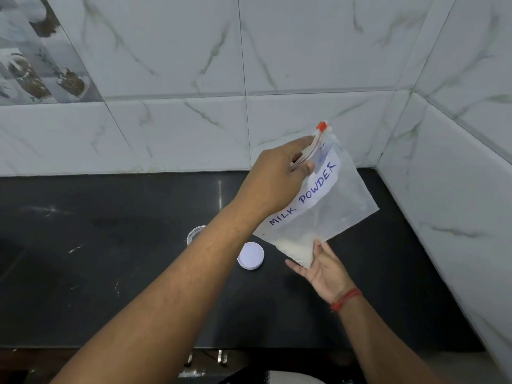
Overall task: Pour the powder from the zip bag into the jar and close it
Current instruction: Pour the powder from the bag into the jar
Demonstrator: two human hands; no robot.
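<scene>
Zip bag point(329, 198), clear plastic with a paper label reading MILK POWDER, held tilted in the air above the dark desk point(110, 245). My left grip point(279, 176) pinches the bag at its zip edge, thumb and fingers curled round the top strip; the red slider point(322, 126) sits at the far end of the zip, just beyond this grip. A small heap of white powder point(297, 250) lies in the lowest corner, directly below the left grip. My right grip point(321, 266) is spread, palm up, fingers straight, touching and supporting that powder-filled corner from beneath.

The jar point(195, 234) stands on the desk below and to the near side of the left grip, partly hidden by my left forearm; only part of its clear rim shows, and I cannot tell whether anything is inside. Its white lid point(250, 255) lies flat on the desk between the jar and the right grip, apart from both.

Progress, as judged: the jar is uncapped and the bag is lifted, but the powder rests at the bottom corner and no pouring is under way. Whether the zip is open I cannot tell. Remaining: bring the bag mouth over the jar, tip the powder in, then fit the lid.

Tiled walls point(249, 65) stand beyond both grips.
</scene>
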